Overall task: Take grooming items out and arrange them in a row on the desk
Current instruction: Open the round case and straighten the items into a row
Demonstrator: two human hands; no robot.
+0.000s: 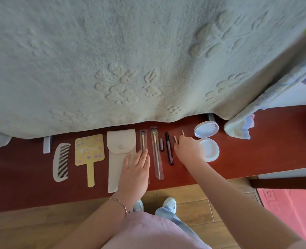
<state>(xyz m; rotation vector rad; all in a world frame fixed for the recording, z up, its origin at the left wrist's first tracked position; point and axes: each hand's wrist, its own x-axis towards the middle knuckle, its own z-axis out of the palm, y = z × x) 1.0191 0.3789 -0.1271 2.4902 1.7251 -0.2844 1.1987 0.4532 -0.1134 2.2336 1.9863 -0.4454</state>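
Surface: dark red wooden desk (23,169), its far part covered by a pale embossed blanket (130,60).
Row, item 1: white comb (60,162), far left, teeth facing right.
Row, item 2: yellow hand mirror (89,150) with a floral print, handle toward the person, just right of the comb.
Row, item 3: cream fabric pouch (119,151) with a snap flap, lying flat beside the mirror.
Row, item 4: short makeup brush (143,140) in a clear sleeve, its near end hidden under the fingers.
Row, item 5: longer makeup brush (155,151), also sleeved, just right of the short one.
Row, item 6: small dark cap (161,144), apart from its pen.
Row, item 7: dark cosmetic pen (169,150), tip pointing away.
Row, item 8: thin pink stick (182,133) (only its far end shows past the knuckles), with a short pink piece (175,139) just left of it.
Row, item 9: white round compact (208,141), open, far right end.
Left hand (135,170): flat, fingers straight and spread, resting on the pouch and the short brush sleeve; a thin bracelet (119,203) on the wrist.
Right hand (189,149): fingers curled, pinching the pink stick beside the compact.
Elsewhere: folded towel (238,127) right of the compact.
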